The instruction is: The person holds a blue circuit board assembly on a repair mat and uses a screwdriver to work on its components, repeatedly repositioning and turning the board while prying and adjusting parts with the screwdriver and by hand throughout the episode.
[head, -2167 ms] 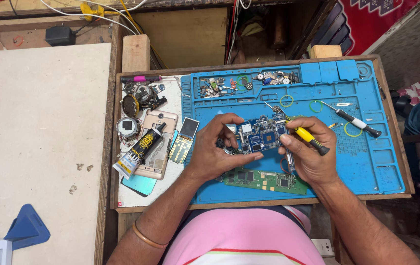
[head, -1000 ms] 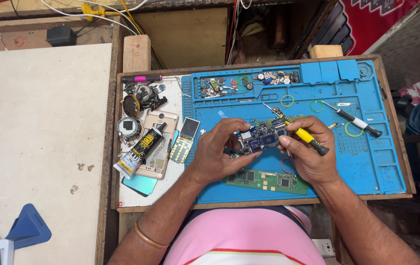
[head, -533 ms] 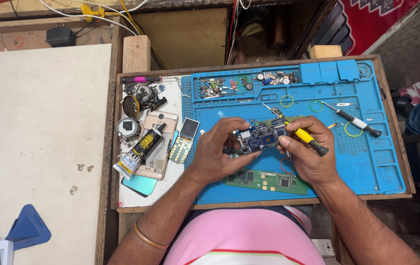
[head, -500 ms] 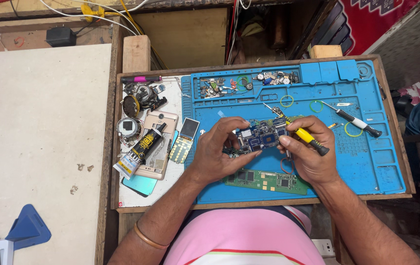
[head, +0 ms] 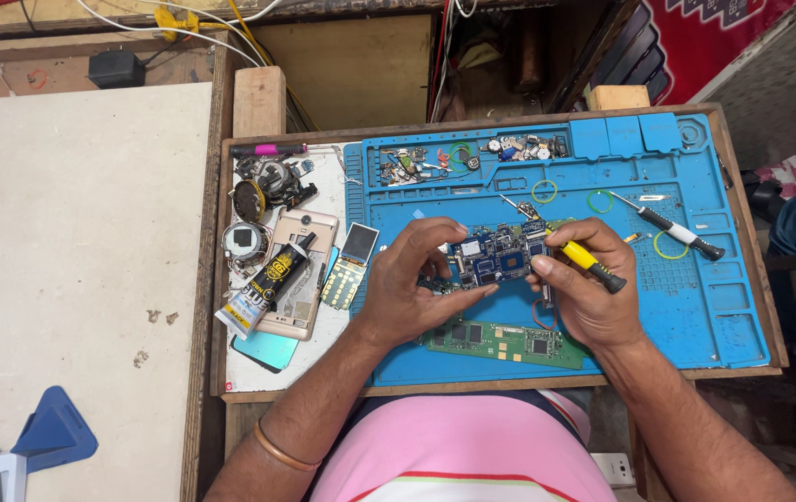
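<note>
A blue circuit board point(head: 495, 257) sits over the middle of the blue work mat point(head: 695, 297). My left hand point(head: 412, 284) grips the board's left edge with thumb and fingers. My right hand point(head: 588, 288) steadies the board's right edge and holds a yellow-and-black screwdriver point(head: 588, 267), its thin shaft reaching up-left toward the board's top right corner. A long green circuit board point(head: 500, 342) lies flat on the mat just below both hands.
A black-and-white screwdriver point(head: 677, 228) and green rubber rings lie on the mat's right side. Small parts fill the mat's top trays point(head: 472, 158). Left of the mat lie a glue tube point(head: 263, 284), a phone back cover point(head: 309, 244), a small screen point(head: 351, 265) and round parts.
The board has been lifted slightly and shifted a little up and right between my hands. The screwdriver stays in my right hand, its tip near the board's top corner.
</note>
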